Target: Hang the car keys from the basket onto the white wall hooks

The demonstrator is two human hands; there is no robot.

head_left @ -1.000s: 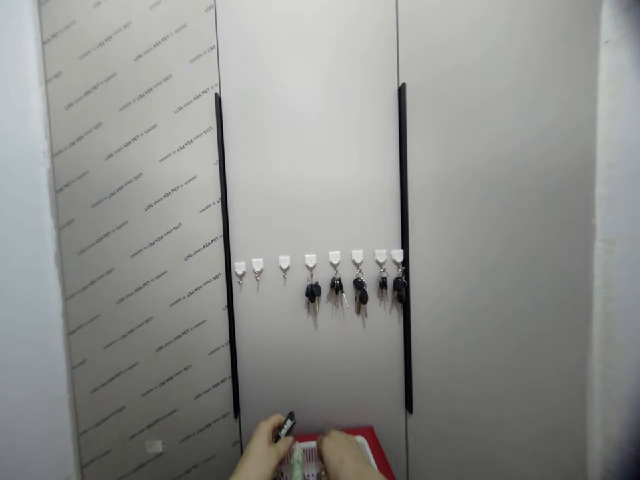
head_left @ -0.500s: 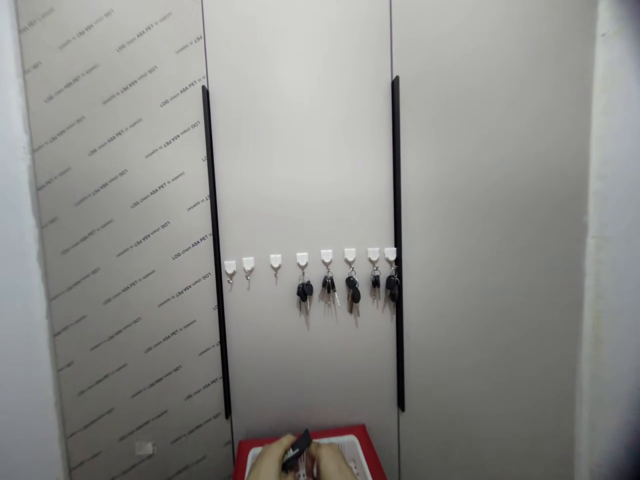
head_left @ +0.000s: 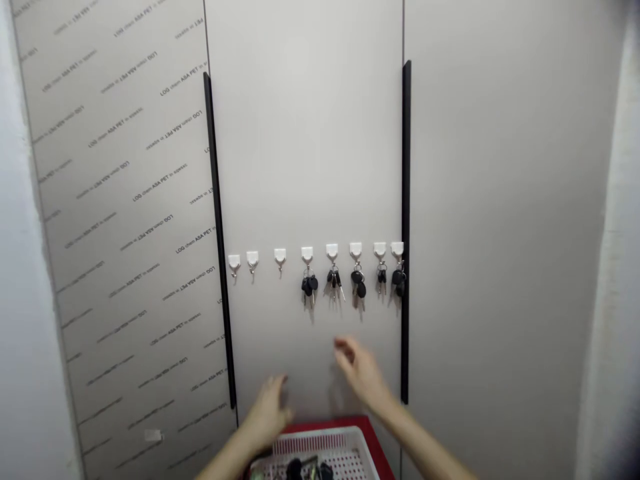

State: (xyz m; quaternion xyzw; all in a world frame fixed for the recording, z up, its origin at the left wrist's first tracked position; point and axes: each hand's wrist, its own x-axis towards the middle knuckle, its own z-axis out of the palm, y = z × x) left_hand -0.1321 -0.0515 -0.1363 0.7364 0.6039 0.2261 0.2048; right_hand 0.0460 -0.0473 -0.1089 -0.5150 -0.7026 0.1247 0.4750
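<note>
My left hand (head_left: pixel 267 413) is raised just above the basket's near left side, fingers apart and holding nothing. My right hand (head_left: pixel 360 370) is higher, below the row of hooks, and also empty, its fingers slightly curled and touching nothing. The white plastic basket (head_left: pixel 320 441) holds dark car keys (head_left: pixel 300 469), partly cut off by the lower picture edge. Several white adhesive hooks (head_left: pixel 330 251) run across the wall panel. The leftmost three are bare, and the others each carry a bunch of black-headed keys (head_left: pixel 357 283).
A red tray or box (head_left: pixel 330 423) lies under the basket. Black vertical handle strips (head_left: pixel 219 240) edge the central panel, and another (head_left: pixel 406 233) stands at its right. The left panel (head_left: pixel 115 200) carries printed protective film. White walls flank both sides.
Both hands have moved apart and up from the basket, and the black item they held is no longer in them. Dark keys now show in the basket.
</note>
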